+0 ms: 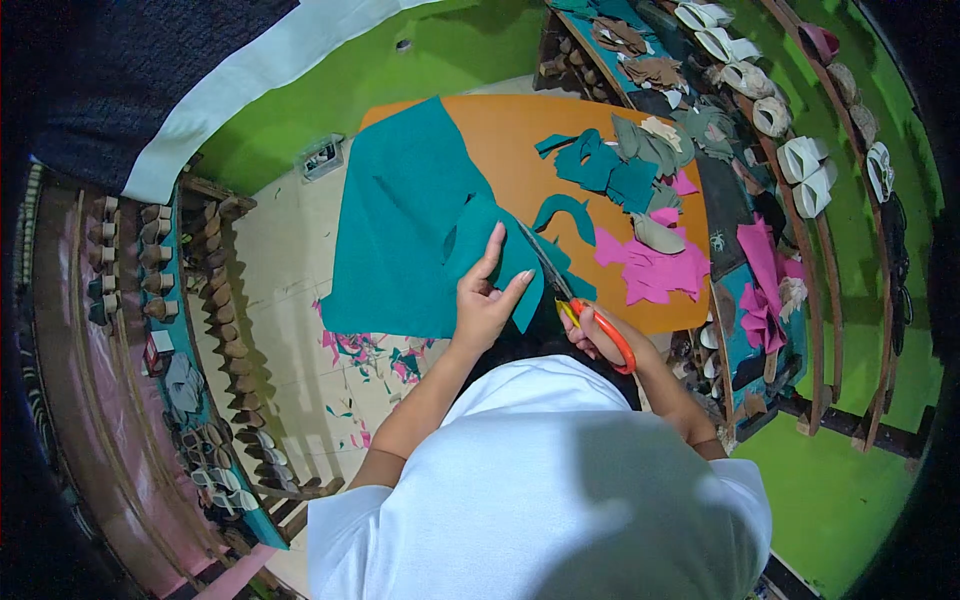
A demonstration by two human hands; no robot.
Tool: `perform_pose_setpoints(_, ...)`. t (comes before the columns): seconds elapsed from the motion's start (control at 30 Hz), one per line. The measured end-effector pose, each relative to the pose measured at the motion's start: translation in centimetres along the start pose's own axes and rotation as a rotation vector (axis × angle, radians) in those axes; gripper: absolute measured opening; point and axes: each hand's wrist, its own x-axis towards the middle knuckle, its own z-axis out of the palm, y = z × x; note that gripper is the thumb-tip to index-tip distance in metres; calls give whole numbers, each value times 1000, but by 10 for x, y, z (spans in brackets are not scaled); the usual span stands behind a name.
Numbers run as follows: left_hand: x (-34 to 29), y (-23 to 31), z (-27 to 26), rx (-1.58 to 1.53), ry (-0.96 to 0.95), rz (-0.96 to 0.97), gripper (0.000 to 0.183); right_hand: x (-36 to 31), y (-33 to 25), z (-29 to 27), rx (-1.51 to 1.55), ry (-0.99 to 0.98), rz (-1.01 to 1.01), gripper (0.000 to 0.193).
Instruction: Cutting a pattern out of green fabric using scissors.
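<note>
A large teal sheet (385, 255) of fabric-like material lies over the left part of the orange tabletop and hangs past its edge. My left hand (483, 305) grips the sheet near its right side, thumb and forefinger stretched along a flap. My right hand (610, 330) is closed round the orange-and-yellow handles of a pair of scissors (558, 280). The scissors' blades point up and left, at the right edge of the teal sheet. Just right of the blades rests a curved teal strip (566, 212).
Cut teal pieces (605, 170), grey pieces (650, 150) and pink pieces (655, 262) are spread over the right of the orange tabletop (500, 125). Racks of white shoes (805, 175) stand at the right. Shoe forms (225, 330) line the left. Scraps (375, 355) litter the floor.
</note>
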Motion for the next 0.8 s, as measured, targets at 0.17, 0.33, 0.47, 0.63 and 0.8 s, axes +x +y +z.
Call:
perform_pose_setpoints(0.17, 1, 0, -3, 35, -10, 8, 59, -1, -1, 0, -97, 33, -2, 55)
perform_pose_setpoints(0.33, 0, 3, -6, 80, -42, 28, 60, -2, -4, -1, -132, 27, -2, 54)
perform_pose_setpoints(0.47, 3, 4, -8, 72, -96, 52, 61, 0, 4, -1, -62, 41, -42, 55)
perform_pose_setpoints(0.63, 3, 10, -10, 38, -132, -38, 64, 1, 3, -1, -90, 39, -43, 55)
perform_pose_setpoints(0.8, 3, 8, -10, 0, -103, 22, 66, 1, -2, 0, -88, 42, -13, 55)
